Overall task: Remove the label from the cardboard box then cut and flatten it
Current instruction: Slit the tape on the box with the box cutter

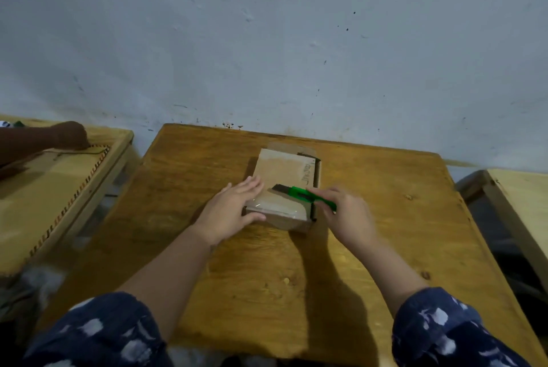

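While left hand (234, 209) lies flat, fingers spread, on taped cardboard box (284, 189); right hand (347, 212) gripping green cutter (308, 195)

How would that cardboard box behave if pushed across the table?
The cardboard box sits low and flat on the wooden table, so it would probably slide, not tip. It looks small, likely light. Its taped near end may be slippery.

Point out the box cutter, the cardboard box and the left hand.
box cutter (299, 192), head view, green handle.
cardboard box (281, 168), head view, top face.
left hand (229, 209), head view, back of hand.
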